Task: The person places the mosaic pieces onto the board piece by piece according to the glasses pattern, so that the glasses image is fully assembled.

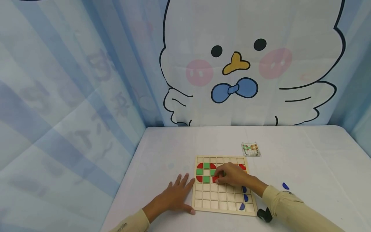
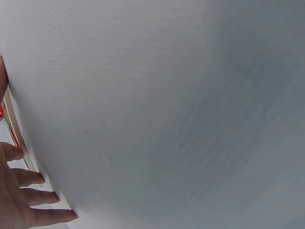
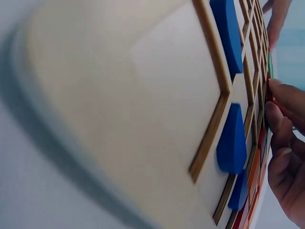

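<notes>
A square wooden grid board (image 1: pixel 218 196) lies on the table with red and green pieces in its upper left cells. My right hand (image 1: pixel 233 175) reaches over the board, its thumb and fingers curled. In the head view, its fingertips pinch a red piece (image 1: pixel 215 179) at a cell below the green ones. The right wrist view shows these fingertips (image 3: pixel 272 86) low at the grid, partly hiding the piece. My left hand (image 1: pixel 177 195) lies spread beside the board's left edge, thumb by the lower left corner. In the left wrist view, its fingers (image 2: pixel 33 196) are straight and apart.
Blue pieces (image 1: pixel 245 198) lie along the board's right side, and another blue piece (image 1: pixel 285 186) is on the table to the right. A small pattern card (image 1: pixel 251 149) sits behind the board. By its lower right corner is a black object (image 1: pixel 264 215), partly behind the sleeve.
</notes>
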`<state>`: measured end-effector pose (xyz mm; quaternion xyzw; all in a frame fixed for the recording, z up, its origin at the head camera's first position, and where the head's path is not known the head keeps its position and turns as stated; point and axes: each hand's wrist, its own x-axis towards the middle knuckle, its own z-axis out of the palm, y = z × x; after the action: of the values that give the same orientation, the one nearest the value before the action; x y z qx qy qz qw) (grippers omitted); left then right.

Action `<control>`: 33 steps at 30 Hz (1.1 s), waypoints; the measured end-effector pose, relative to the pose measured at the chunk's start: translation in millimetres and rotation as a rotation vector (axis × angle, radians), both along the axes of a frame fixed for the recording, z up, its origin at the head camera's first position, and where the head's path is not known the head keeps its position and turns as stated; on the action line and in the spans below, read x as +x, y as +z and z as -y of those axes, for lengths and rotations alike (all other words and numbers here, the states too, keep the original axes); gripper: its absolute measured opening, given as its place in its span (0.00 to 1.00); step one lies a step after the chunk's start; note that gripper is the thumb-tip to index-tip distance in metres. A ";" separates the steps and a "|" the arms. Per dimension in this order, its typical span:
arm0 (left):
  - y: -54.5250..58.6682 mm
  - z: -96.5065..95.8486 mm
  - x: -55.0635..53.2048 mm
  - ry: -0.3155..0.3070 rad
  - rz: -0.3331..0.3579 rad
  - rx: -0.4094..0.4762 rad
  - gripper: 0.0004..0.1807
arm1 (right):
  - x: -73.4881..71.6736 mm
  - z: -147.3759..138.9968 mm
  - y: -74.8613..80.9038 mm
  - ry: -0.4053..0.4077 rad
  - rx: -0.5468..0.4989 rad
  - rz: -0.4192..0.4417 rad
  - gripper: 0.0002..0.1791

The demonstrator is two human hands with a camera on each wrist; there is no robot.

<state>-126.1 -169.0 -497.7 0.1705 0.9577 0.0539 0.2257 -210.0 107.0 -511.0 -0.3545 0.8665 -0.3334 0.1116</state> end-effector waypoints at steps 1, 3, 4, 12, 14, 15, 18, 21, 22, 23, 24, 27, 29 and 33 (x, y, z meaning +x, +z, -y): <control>-0.3 0.2 -0.2 -0.001 0.000 0.000 0.64 | 0.5 2.0 0.2 -0.008 0.010 -0.004 0.08; -0.8 0.4 -0.3 -0.004 -0.003 -0.001 0.64 | 1.5 5.9 0.8 -0.021 0.029 -0.012 0.08; -1.6 0.5 -0.2 -0.005 -0.003 -0.003 0.64 | 2.1 7.5 1.0 -0.026 0.038 -0.013 0.08; -3.1 0.6 -1.3 -0.002 -0.001 -0.011 0.64 | 2.1 13.3 0.7 -0.041 0.070 -0.014 0.08; -2.4 0.5 -1.7 -0.002 -0.001 -0.011 0.64 | 2.2 13.5 0.8 -0.049 0.074 -0.012 0.09; -1.7 0.5 -1.6 -0.002 0.000 -0.010 0.64 | 2.4 13.6 1.2 -0.054 0.078 -0.010 0.09; -0.4 0.1 -0.8 0.000 0.002 -0.008 0.64 | 3.0 13.7 1.1 -0.065 0.090 -0.007 0.09; 0.6 -0.1 -0.2 0.001 0.005 -0.011 0.64 | 3.9 13.7 1.8 -0.067 0.090 -0.005 0.10; 0.6 -0.1 -0.1 0.002 0.006 -0.012 0.64 | 4.3 13.4 1.9 -0.063 0.083 -0.005 0.10; 0.6 -0.1 -0.4 0.002 0.006 -0.012 0.64 | 4.6 12.9 2.2 -0.058 0.078 -0.004 0.11; 0.9 -0.1 -0.4 0.003 0.007 -0.012 0.64 | 4.7 12.2 2.0 -0.053 0.068 -0.005 0.11; 1.1 -0.1 -1.0 0.004 0.006 -0.013 0.64 | 4.8 7.6 1.6 -0.018 0.025 -0.015 0.11; 1.3 -0.4 -1.0 0.006 0.006 -0.013 0.64 | 4.4 1.9 1.4 0.005 -0.011 0.005 0.11; 0.8 -1.2 0.1 0.013 0.013 -0.005 0.64 | 4.1 -16.9 4.3 0.027 -0.086 0.107 0.11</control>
<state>-125.9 -167.8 -496.9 0.1636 0.9573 0.0541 0.2321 -205.9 123.9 -506.6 -0.3524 0.8394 -0.3869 0.1468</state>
